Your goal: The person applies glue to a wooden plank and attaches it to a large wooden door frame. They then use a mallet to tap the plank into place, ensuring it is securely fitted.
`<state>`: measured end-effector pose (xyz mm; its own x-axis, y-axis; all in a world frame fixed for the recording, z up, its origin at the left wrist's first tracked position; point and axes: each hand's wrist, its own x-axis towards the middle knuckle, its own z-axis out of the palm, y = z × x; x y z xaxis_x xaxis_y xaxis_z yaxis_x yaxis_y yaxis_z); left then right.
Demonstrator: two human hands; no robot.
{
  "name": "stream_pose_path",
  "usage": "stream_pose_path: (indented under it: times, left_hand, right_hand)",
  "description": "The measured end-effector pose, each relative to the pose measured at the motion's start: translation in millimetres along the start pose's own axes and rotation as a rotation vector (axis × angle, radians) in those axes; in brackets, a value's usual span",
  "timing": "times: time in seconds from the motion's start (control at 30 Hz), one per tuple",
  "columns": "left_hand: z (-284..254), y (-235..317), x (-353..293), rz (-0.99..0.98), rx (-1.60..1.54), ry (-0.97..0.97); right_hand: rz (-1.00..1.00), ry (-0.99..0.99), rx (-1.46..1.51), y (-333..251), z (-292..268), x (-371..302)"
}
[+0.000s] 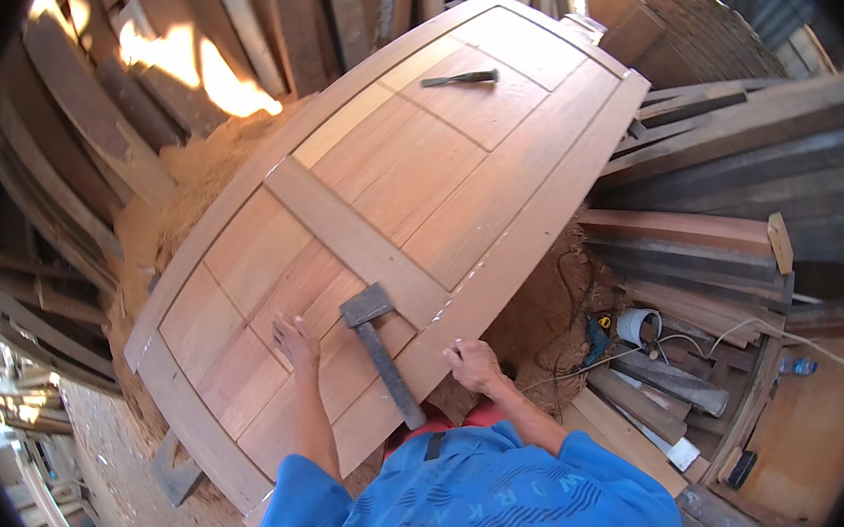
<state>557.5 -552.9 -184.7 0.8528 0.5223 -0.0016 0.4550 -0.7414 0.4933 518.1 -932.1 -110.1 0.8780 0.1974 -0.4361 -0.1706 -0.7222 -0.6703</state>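
A large wooden panelled door lies flat in front of me, running away to the upper right. My left hand is over its near panels with the fingers spread, holding nothing. At the door's right edge is my right hand, its fingers curled closed against the frame. Whatever may be in those fingers is hidden. Between my hands rests a hammer with a dark block head and a worn handle pointing toward me. Farther up the door lies a dark-handled tool, perhaps a chisel.
Sawdust is heaped along the door's left side. Wooden planks lean at the left and back; more boards are stacked at right. Beside them on the floor are a blue power tool, a white container and a pale cable.
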Motion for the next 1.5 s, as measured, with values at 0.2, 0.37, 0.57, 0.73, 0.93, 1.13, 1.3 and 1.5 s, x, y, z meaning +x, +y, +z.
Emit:
stream_pose_path:
  times: [0.2,0.37,0.57,0.73,0.93,1.13,1.3,1.5]
  left_hand:
    - [50.4,148.1,-130.4,0.508,0.109,-0.129]
    - [99.1,198.4,-190.6,0.591,0.124,-0.336]
    - [104.6,214.0,-189.4,0.557,0.306,-0.371]
    - [100.0,245.5,-174.9,0.466,0.375,-0.415]
    - [159.5,317.7,-136.7,0.49,0.054,-0.527]
    - [201.2,519.3,-141.2,-0.239,-0.838,-1.586]
    - [222.7,586.4,-112.7,-0.129,-0.941,-1.499]
    - [246.8,599.2,-76.6,-0.18,-1.11,-1.519]
  right_hand:
    - [0.08,0.332,0.1,93.6,-90.8,-65.0]
    - [0.03,0.385,0.193,150.9,-137.8,-110.2]
    - [-0.049,0.439,0.281,186.9,-164.4,-130.5]
    - [-0.067,0.444,0.36,197.9,-185.8,-104.9]
    - [-0.056,0.464,0.377,181.3,-261.0,-48.0]
    - [-0.145,0.55,0.195,199.6,-322.8,4.9]
    - [-0.093,0.5,0.132,162.4,-362.3,37.0]
    - [-0.113,0.292,-0.056,164.0,-391.4,85.6]
